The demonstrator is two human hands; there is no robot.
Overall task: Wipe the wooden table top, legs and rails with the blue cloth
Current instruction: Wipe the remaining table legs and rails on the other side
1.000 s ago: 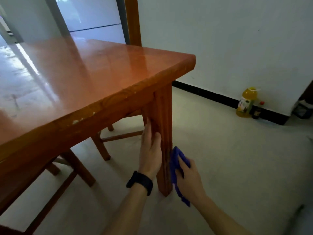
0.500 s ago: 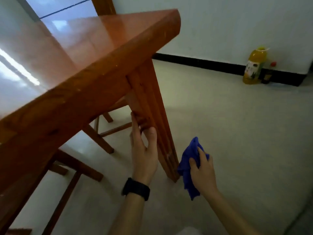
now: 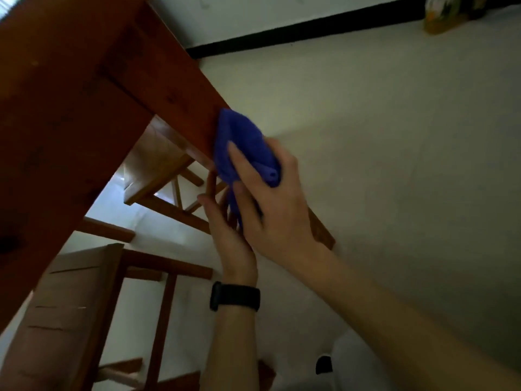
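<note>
The fingers (image 3: 240, 165) of the right hand (image 3: 270, 210) are curled round the cloth (image 3: 239, 136) and press it on the desk leg (image 3: 180, 88). Just under them the left hand (image 3: 228, 235), with a watch (image 3: 234, 296), lays straight fingers on the same leg.

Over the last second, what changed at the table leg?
The right hand, gripping the blue cloth, moved up the table leg from near its foot and now presses the cloth against it. The left hand stays against the leg's inner side.
</note>
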